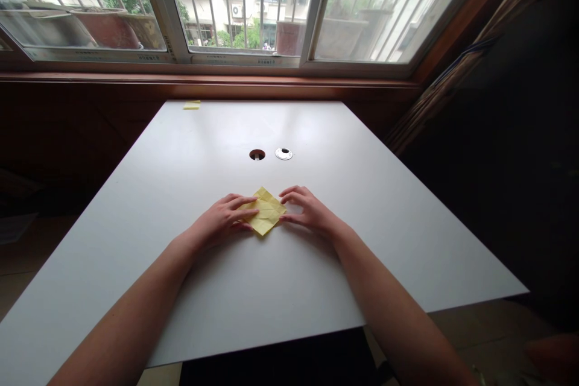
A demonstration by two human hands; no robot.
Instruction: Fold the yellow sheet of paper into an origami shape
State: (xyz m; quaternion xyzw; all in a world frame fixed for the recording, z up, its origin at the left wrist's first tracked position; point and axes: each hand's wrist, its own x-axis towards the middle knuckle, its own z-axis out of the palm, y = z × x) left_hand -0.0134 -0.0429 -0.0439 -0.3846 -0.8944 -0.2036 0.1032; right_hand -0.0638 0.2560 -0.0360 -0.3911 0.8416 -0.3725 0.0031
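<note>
A square of creased yellow paper (268, 210) lies turned like a diamond on the white table (271, 289). My left hand (226, 214) rests at its left side, fingers stretched and apart, with fingertips on the paper. From the other side, my right hand (310, 210) meets the right corner: the thumb touches the edge and the curved fingers stay apart from it. Fine fold lines run across the sheet. My left hand hides the paper's left corner.
Beyond the paper, the tabletop has a round cable hole (257, 155), with a round grommet cover (284, 154) beside it. More yellow paper (192, 105) lies at the far left edge. A barred window (244, 6) stands behind the table, and a curtain (447, 78) hangs at right.
</note>
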